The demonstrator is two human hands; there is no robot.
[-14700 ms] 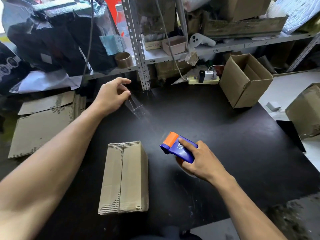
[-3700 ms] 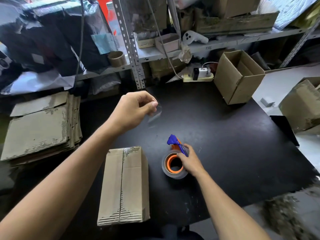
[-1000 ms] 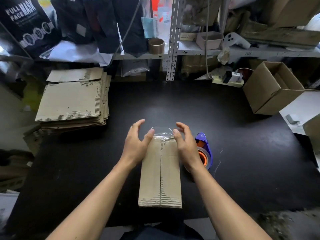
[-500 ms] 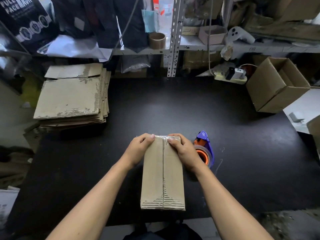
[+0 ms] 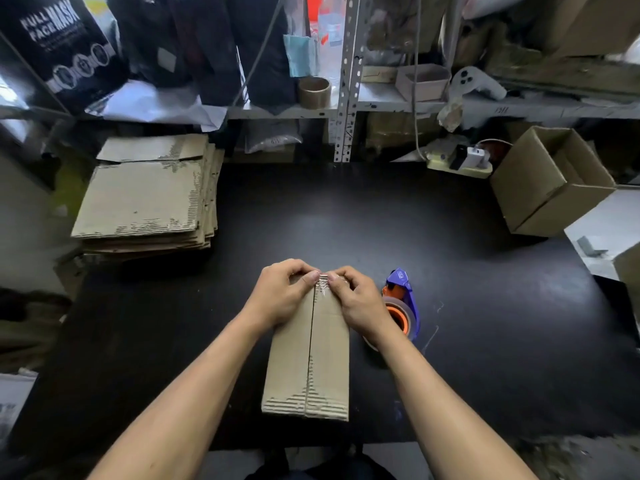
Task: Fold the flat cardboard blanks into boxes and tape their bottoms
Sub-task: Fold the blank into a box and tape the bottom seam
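Box (image 5: 308, 358): folded, bottom up, mid-worktop (image 5: 450, 271). Seam untaped save a strip of tape (image 5: 322, 279) at far end, pinned under thumbs of left hand (image 5: 280, 296) and right hand (image 5: 356, 303); fingers curled over far edge. Dispenser (image 5: 401, 306) just beside. Blanks (image 5: 138, 202) stacked left, unfolded. One open box (image 5: 550, 181) far right.

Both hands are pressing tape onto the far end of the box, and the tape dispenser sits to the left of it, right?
Not quite. The head view shows the tape dispenser to the right of the box, beside the right hand. Both hands, the left hand included, do press tape onto its far end.
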